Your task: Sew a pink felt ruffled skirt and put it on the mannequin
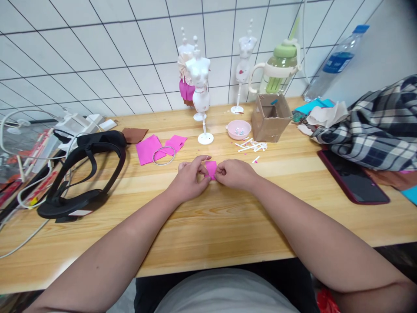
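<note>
A small piece of bright pink fabric (211, 168) lies between my two hands at the middle of the table. My left hand (192, 179) pinches its left edge, with thumb and forefinger close together. On the opposite edge, my right hand (235, 174) pinches the cloth in its fingertips. Farther left are a larger pink fabric piece (148, 149) and a smaller pink piece (176, 142), with a thin metal ring (163, 161) lying partly over them. A bare white mini mannequin (199, 82) stands just beyond my hands.
Behind it stand a dressed mannequin (186, 89) and another white one (244, 56). A pink dish (239, 129), white strips (252, 145), a cardboard box (269, 124) and a green-lidded jug (280, 69) are right of centre. A black headset (97, 195) sits left; a phone (353, 178) and plaid cloth (381, 126) right.
</note>
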Demonstrator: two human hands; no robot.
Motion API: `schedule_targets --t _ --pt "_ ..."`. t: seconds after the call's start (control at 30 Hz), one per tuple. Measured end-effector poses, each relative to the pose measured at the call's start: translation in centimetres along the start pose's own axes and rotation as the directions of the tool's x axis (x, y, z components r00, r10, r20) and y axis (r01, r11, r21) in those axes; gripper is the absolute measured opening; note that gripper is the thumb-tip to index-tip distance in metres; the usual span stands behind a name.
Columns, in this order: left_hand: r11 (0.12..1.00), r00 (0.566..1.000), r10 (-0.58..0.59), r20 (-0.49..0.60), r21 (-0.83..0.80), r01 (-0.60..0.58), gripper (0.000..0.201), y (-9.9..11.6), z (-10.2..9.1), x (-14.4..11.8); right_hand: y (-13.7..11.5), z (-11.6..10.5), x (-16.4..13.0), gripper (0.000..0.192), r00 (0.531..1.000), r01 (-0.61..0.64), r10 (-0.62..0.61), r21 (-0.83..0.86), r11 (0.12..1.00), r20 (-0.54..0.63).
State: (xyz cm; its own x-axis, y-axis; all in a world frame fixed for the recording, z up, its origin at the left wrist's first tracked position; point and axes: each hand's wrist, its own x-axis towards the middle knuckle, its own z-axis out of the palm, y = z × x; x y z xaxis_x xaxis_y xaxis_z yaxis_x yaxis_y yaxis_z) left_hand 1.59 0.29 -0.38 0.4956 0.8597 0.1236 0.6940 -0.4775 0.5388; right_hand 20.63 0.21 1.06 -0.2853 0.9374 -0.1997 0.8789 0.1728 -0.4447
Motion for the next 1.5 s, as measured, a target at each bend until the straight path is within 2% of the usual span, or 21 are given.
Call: schedule_targets --t 0.1,0.3,0.53,0.6,0.67,0.77,0.83,0.9,1.0,1.13,1.3,1.5 --pt "0.999 0.999 -0.045 -0.008 0.003 0.045 0.048 0.1 0.0 0.1 -0.2 -0.2 0.2 0.017 0.999 -0.021 0.021 -0.013 1.0 0.03" --pt "0.999 0.999 -0.011 -0.037 0.042 0.013 0.045 0.2 0.4 0.4 -0.3 -0.2 0.4 0.017 0.999 -0.029 0.03 -0.051 0.998 0.021" --pt "0.998 0.999 -0.008 -0.048 0.064 0.011 0.059 -0.1 0.4 0.4 -0.2 0.2 0.7 0.017 0.999 -0.032 0.032 -0.05 0.998 0.006" --pt "0.997 0.998 -0.015 -0.063 0.07 0.02 0.063 -0.2 0.4 0.3 0.0 0.4 0.6 0.015 0.999 -0.03 0.029 -0.03 0.999 -0.032" --pt "0.997 0.996 -0.017 -0.082 0.077 0.023 0.067 -0.2 0.3 0.3 0.3 0.6 0.3 0.009 0.993 0.027 -0.026 0.004 1.0 -0.112" --pt "0.996 0.995 -0.009 -0.1 0.083 0.017 0.071 -0.3 0.4 0.3 0.8 0.7 -0.4 0.01 0.951 0.225 -0.218 0.004 0.974 -0.221" --pt "0.997 0.994 -0.008 -0.106 0.079 0.016 0.072 -0.4 0.4 0.3 1.1 0.8 -0.8 0.014 0.921 0.32 -0.325 -0.061 0.946 -0.217" --pt "0.997 0.994 -0.015 -0.107 0.067 0.023 0.073 -0.4 0.4 0.3 1.1 0.9 -0.9 0.019 0.913 0.346 -0.369 -0.15 0.926 -0.172" --pt "0.998 0.995 -0.026 -0.098 0.054 0.031 0.073 -0.5 0.4 0.3 1.0 1.0 -0.7 0.022 0.922 0.332 -0.369 -0.247 0.91 -0.121" --pt "0.999 0.995 0.003 -0.103 0.038 0.001 0.067 -0.5 0.1 0.3 1.1 1.1 -0.4 0.026 0.927 0.322 -0.361 -0.275 0.906 -0.104" --pt "0.988 0.987 0.132 -0.095 0.091 -0.123 0.062 -0.1 -0.4 -0.1 1.3 1.1 -0.5 0.022 0.933 0.297 -0.322 -0.162 0.941 -0.16" --pt "0.985 0.981 0.158 -0.112 0.087 -0.149 0.049 0.3 -0.2 -0.3 1.1 0.9 -0.7 0.021 0.924 0.317 -0.327 -0.08 0.945 -0.2"
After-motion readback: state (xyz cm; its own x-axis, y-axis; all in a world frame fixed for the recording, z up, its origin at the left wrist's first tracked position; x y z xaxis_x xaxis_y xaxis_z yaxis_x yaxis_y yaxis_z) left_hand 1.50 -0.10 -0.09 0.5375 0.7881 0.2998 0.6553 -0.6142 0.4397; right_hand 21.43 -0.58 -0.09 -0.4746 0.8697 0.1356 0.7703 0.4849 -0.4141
